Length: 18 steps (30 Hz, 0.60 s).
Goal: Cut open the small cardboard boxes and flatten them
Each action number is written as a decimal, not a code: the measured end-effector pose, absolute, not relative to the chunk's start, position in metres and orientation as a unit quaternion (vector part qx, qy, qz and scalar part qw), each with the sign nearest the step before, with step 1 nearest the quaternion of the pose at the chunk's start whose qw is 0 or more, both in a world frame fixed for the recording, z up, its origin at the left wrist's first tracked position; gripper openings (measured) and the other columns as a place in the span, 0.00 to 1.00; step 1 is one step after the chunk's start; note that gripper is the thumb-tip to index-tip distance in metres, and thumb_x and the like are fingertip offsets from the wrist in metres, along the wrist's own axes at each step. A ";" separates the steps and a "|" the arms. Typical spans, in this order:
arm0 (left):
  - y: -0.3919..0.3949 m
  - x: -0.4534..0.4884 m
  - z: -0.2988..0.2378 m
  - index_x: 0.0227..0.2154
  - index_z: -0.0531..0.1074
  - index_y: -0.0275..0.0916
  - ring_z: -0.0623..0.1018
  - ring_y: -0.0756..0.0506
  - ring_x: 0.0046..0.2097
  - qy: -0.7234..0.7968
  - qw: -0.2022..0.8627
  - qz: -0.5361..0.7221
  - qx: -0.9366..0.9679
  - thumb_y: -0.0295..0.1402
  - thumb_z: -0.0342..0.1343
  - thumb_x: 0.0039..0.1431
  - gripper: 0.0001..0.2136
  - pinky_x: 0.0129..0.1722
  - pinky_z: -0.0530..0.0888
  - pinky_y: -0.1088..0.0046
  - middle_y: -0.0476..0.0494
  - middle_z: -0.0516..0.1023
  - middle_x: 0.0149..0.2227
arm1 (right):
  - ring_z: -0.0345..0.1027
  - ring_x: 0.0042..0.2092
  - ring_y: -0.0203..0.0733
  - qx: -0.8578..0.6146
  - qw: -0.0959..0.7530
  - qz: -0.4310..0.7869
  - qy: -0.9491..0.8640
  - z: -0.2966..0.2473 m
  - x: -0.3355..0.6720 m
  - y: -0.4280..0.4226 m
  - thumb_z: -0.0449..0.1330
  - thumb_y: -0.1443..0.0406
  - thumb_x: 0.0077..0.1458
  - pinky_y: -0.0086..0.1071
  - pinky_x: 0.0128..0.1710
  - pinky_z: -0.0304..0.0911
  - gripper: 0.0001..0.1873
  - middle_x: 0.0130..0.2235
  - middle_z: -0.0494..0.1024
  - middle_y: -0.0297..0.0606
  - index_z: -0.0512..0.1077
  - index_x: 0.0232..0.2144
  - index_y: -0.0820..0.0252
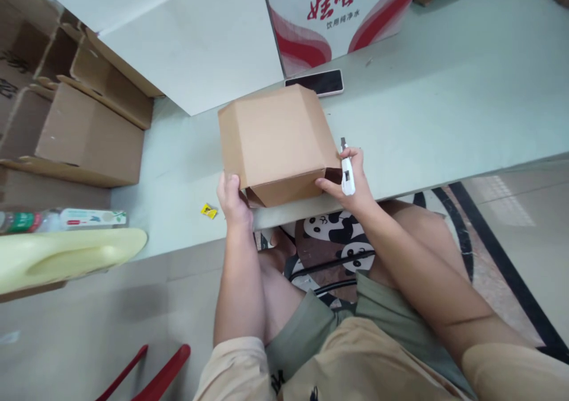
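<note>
A brown cardboard box with angled corners lies on the pale green table right in front of me. My left hand grips its near left corner, fingers tucked along the side and partly hidden. At the near right corner is my right hand, its thumb on the front face. That same hand holds a white utility knife, whose short dark blade points away from me. Just behind the box lies a phone with a dark screen, partly covered by the box. A small yellow wrapper is left of my left hand.
A large white box and a red-and-white printed carton stand at the back. Brown cardboard boxes are stacked at left, near a pale yellow container and a bottle. The table's edge runs close to me.
</note>
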<state>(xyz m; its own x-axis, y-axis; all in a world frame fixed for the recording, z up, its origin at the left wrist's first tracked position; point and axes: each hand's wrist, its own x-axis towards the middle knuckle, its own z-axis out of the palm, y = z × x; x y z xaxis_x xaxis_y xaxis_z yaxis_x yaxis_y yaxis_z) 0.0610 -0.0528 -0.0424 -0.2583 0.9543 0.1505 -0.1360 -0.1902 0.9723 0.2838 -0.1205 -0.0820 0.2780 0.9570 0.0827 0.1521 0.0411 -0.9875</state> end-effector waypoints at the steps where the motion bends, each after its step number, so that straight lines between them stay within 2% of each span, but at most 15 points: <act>1: -0.052 0.060 -0.043 0.35 0.77 0.38 0.78 0.45 0.41 0.483 0.409 0.632 0.447 0.48 0.64 0.48 0.18 0.43 0.74 0.71 0.44 0.79 0.37 | 0.66 0.45 0.46 -0.580 0.558 0.372 -0.462 -0.080 0.284 -0.121 0.69 0.52 0.46 0.43 0.44 0.66 0.37 0.43 0.62 0.36 0.48 0.47 0.49; 4: -0.049 0.055 -0.046 0.34 0.77 0.39 0.77 0.45 0.40 0.515 0.389 0.615 0.453 0.50 0.63 0.50 0.18 0.41 0.74 0.70 0.45 0.78 0.36 | 0.67 0.39 0.42 -0.558 0.602 0.378 -0.428 -0.075 0.285 -0.121 0.69 0.52 0.46 0.41 0.40 0.67 0.36 0.40 0.64 0.33 0.47 0.44 0.49; 8: -0.044 0.048 -0.050 0.31 0.74 0.40 0.76 0.46 0.39 0.530 0.396 0.603 0.445 0.49 0.63 0.49 0.17 0.39 0.73 0.71 0.46 0.78 0.35 | 0.64 0.32 0.35 -0.551 0.636 0.363 -0.401 -0.070 0.288 -0.119 0.69 0.54 0.47 0.36 0.33 0.64 0.32 0.42 0.65 0.33 0.49 0.41 0.49; 13: -0.043 0.045 -0.050 0.31 0.73 0.41 0.75 0.47 0.38 0.529 0.420 0.570 0.469 0.51 0.63 0.50 0.18 0.40 0.71 0.72 0.46 0.76 0.35 | 0.56 0.28 0.34 -0.553 0.641 0.345 -0.406 -0.067 0.289 -0.123 0.66 0.52 0.51 0.33 0.29 0.56 0.27 0.31 0.59 0.28 0.51 0.38 0.51; 18: -0.044 0.045 -0.048 0.27 0.70 0.40 0.64 0.51 0.26 0.556 0.422 0.538 0.472 0.55 0.66 0.45 0.23 0.26 0.61 0.74 0.52 0.66 0.25 | 0.49 0.26 0.33 -0.565 0.638 0.293 -0.432 -0.062 0.289 -0.129 0.63 0.48 0.54 0.33 0.27 0.51 0.25 0.29 0.53 0.28 0.54 0.37 0.52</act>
